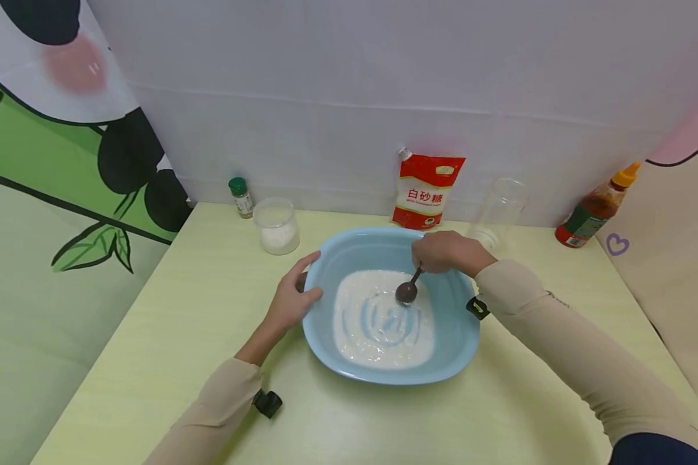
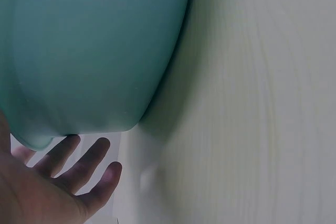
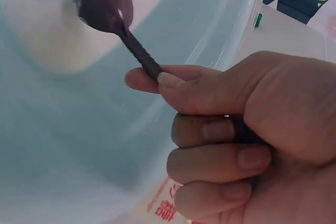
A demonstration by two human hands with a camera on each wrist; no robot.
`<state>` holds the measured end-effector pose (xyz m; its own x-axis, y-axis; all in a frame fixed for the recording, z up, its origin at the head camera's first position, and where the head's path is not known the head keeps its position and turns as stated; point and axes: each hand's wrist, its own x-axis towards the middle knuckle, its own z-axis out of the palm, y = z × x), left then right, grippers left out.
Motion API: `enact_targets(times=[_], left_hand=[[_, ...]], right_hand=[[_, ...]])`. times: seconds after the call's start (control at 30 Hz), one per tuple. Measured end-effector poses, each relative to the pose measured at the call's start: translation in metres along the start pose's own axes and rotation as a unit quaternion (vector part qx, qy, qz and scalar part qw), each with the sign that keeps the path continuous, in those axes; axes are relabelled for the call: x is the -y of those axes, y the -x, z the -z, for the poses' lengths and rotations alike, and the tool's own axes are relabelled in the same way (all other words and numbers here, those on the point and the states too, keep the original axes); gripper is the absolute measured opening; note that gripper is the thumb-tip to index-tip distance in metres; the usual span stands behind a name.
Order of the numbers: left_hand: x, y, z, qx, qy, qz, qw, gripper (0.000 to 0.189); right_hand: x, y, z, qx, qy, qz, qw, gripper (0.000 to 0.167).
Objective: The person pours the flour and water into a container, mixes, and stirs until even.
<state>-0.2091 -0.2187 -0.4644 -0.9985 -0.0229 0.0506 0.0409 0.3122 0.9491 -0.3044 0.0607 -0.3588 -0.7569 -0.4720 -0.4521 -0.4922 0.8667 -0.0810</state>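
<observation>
A light blue plastic basin (image 1: 349, 244) stands on the table with milky white liquid (image 1: 355, 329) spread over its bottom. My left hand (image 1: 291, 298) holds the basin's left rim, thumb at the edge and the other fingers spread against the outside, as the left wrist view also shows. In my right hand (image 1: 446, 252) is a dark brown spoon (image 3: 107, 4); thumb and forefinger pinch its handle while the other fingers curl round the rest. Bowl downward, the spoon reaches into the liquid, where curved streaks show the blue bottom.
Behind the basin stands a red and white sugar pouch (image 1: 423, 194). A glass of white granules (image 1: 278, 236) and a green-capped jar (image 1: 242, 199) are at back left. At back right are a clear glass (image 1: 503, 203) and a sauce bottle (image 1: 596, 210).
</observation>
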Motion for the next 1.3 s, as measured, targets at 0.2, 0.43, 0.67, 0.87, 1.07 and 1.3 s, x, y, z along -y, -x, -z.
enact_targets(times=[0.2, 0.43, 0.67, 0.87, 1.07, 1.3], left_hand=[[0.000, 0.000, -0.002, -0.001, 0.005, 0.001, 1.0000, 0.073], [0.000, 0.000, -0.002, -0.005, -0.008, -0.001, 1.0000, 0.072], [0.001, 0.001, -0.001, -0.004, -0.007, -0.001, 1.0000, 0.072], [-0.002, 0.002, 0.001, -0.002, -0.004, 0.005, 1.0000, 0.073], [0.000, 0.002, 0.003, -0.003, -0.001, 0.007, 1.0000, 0.072], [-0.001, 0.002, 0.002, -0.003, -0.003, 0.001, 1.0000, 0.073]], right_hand=[[0.022, -0.018, 0.000, -0.016, 0.004, 0.028, 0.9995, 0.023], [0.055, -0.023, -0.003, -0.011, 0.040, 0.102, 0.9939, 0.023], [0.070, -0.003, -0.020, 0.056, 0.014, 0.148, 0.9873, 0.023], [0.054, 0.020, -0.032, 0.087, 0.024, 0.134, 0.9869, 0.018], [0.016, 0.032, -0.025, 0.082, 0.041, 0.093, 0.9914, 0.011], [-0.009, 0.025, -0.003, 0.046, 0.056, 0.013, 0.9973, 0.006]])
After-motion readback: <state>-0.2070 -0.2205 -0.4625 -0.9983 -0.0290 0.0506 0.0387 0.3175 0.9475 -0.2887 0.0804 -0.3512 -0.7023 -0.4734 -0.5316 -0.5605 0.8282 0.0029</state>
